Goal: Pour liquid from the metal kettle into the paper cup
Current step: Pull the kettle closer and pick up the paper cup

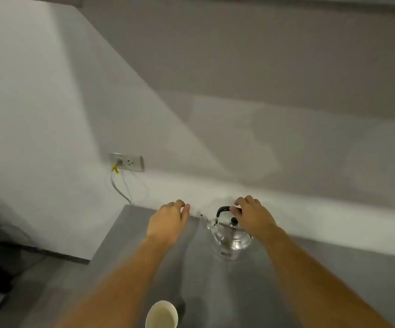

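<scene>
Nearest you, at the bottom edge of the frame, the paper cup point(161, 314) stands on the grey table point(215, 292). Your right hand point(253, 215) curls over the kettle's point(230, 236) black handle point(223, 209), right of centre; whether it grips, you cannot tell. Your left hand point(168, 220) hovers beside it, palm down, fingers loose, holding nothing.

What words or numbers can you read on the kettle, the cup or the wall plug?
No text can be read anywhere in this picture.
Metal kettle: a small dark patch low on its side might be a label, but it is too blurred to read.
Paper cup: plain, no print shows.
Wall socket: no readable marks; too small and blurred.
Yellow tag on the plug: no writing can be made out.
</scene>
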A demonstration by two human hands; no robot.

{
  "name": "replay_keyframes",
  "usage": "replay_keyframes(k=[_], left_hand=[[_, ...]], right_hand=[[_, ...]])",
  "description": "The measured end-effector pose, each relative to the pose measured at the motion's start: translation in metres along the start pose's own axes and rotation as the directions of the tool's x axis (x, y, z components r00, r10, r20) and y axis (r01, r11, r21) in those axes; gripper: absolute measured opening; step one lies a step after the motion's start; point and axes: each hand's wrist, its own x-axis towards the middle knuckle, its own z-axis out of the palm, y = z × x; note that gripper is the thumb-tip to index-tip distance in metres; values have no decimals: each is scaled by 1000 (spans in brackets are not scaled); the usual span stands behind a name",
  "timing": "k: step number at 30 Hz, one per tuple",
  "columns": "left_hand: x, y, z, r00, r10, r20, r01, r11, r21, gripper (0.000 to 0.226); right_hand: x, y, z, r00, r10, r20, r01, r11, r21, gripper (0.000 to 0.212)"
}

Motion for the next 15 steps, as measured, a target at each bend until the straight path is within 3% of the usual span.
replay_keyframes(k=[6, 11, 15], left_hand=[[8, -16, 19, 999, -23, 41, 23, 1000, 2, 42], [8, -32, 32, 998, -45, 49, 45, 999, -4, 43], [-4, -47, 40, 996, -67, 53, 68, 998, -16, 42]], right_hand=[[14, 5, 21, 987, 112, 115, -136, 966, 220, 51], [18, 10, 30, 978, 175, 115, -195, 962, 194, 62], [21, 10, 30, 969, 213, 122, -240, 928, 286, 68]])
